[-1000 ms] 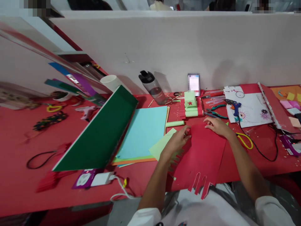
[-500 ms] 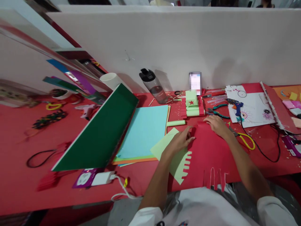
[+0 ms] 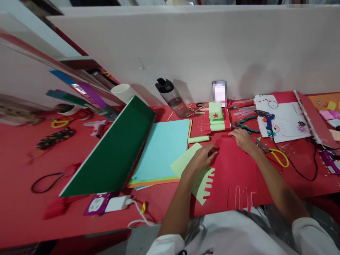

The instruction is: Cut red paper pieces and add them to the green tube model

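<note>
A red paper sheet [image 3: 235, 166] lies in front of me, its near edge cut into strips with pale outlines. My right hand [image 3: 243, 140] is closed at its far edge, fingertips on a narrow folded or rolled part. At the upper left edge my left hand [image 3: 203, 156] has curled fingers against the sheet; the exact grip is partly hidden. Under my left hand and forearm is a light green paper [image 3: 204, 184] with a notched edge. Beyond the hands stands a green and red paper model [image 3: 216, 115] with a red star, beside a green paper roll [image 3: 199, 139].
Yellow-handled scissors [image 3: 278, 157], teal-handled pliers [image 3: 248, 124] and a blue glue gun [image 3: 269, 120] lie to the right. A paper stack [image 3: 164, 148], tilted green board [image 3: 114, 152] and water bottle [image 3: 172, 99] stand left. A phone [image 3: 219, 92] leans against the white partition.
The red sheet has shifted slightly left, and its far edge shows a clearer folded strip beside my right fingers. My left hand has drawn back a little. The view has moved slightly.
</note>
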